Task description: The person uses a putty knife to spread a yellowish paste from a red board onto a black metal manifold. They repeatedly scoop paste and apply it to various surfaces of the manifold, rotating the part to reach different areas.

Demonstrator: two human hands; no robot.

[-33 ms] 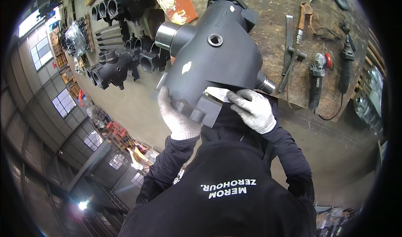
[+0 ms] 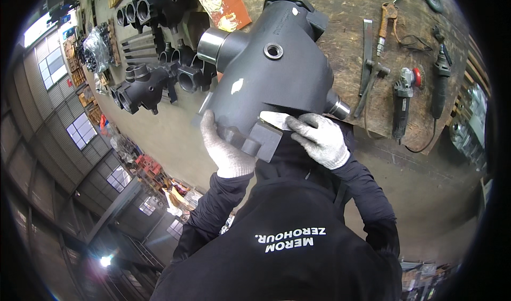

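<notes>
A large black metal casting (image 2: 255, 83) lies on the wooden bench, with bare metal stubs at its sides, a threaded hole on top and pale filler patches. My left hand (image 2: 226, 149), in a whitish-grey glove, grips its near left end; some of its fingers are hidden against the part. Gloved the same way, my right hand (image 2: 322, 141) is closed around a pale, flat putty spreader (image 2: 274, 119). The spreader's tip touches the casting beside a square lug (image 2: 266, 139) at the near end.
An orange board (image 2: 222, 5) with cream putty lies beyond the casting. To the right on the wooden bench (image 2: 346, 35) are an air blow gun (image 2: 384, 27), a hammer (image 2: 371, 85), an angle grinder (image 2: 403, 104) and a black power tool (image 2: 441, 83). Several black castings (image 2: 141, 91) stand at left.
My right hand and the spreader have shifted very slightly down beside the lug. My left hand and the casting have stayed in place.
</notes>
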